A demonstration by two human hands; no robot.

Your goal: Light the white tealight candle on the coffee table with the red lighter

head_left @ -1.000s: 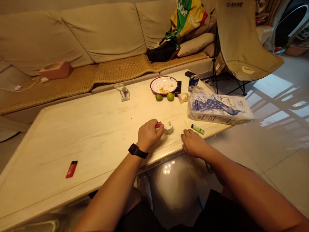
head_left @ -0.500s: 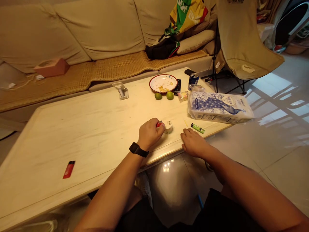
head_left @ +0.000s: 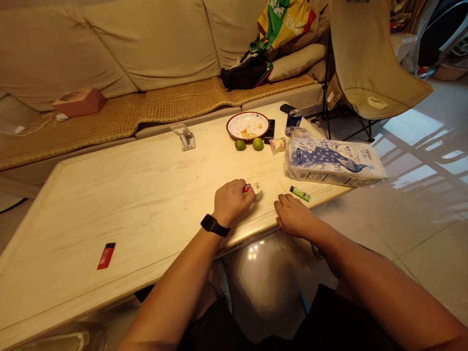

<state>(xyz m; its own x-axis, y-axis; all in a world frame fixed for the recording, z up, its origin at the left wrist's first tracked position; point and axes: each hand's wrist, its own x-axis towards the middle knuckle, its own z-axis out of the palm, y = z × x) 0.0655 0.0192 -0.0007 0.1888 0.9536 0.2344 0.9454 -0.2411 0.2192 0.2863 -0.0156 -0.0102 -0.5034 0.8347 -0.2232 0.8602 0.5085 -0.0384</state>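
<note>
My left hand [head_left: 233, 199], with a black watch on its wrist, is closed around a red lighter [head_left: 247, 187], whose top shows between thumb and fingers. The thumb is against or just in front of a short, whitish round piece that looks like a small candle [head_left: 258, 191]; I see no flame. My right hand [head_left: 294, 214] rests on the table's near edge with its fingers laid down on the top, holding nothing that shows. Just beyond its fingertips lie a thin yellow stick [head_left: 282, 185] and a green lighter [head_left: 300, 193].
On the pale table [head_left: 146, 195] lie another red lighter [head_left: 106, 256], a white stand [head_left: 184, 137], two green limes [head_left: 258, 144], a red-rimmed plate [head_left: 234, 127], a blue can [head_left: 293, 119] and a large tissue pack [head_left: 332, 161]. A sofa [head_left: 153, 44] stands behind, a folding chair [head_left: 373, 73] at right.
My left hand has shifted slightly to the right with the red lighter, now covering more of the candle-like piece. My right hand stays in place.
</note>
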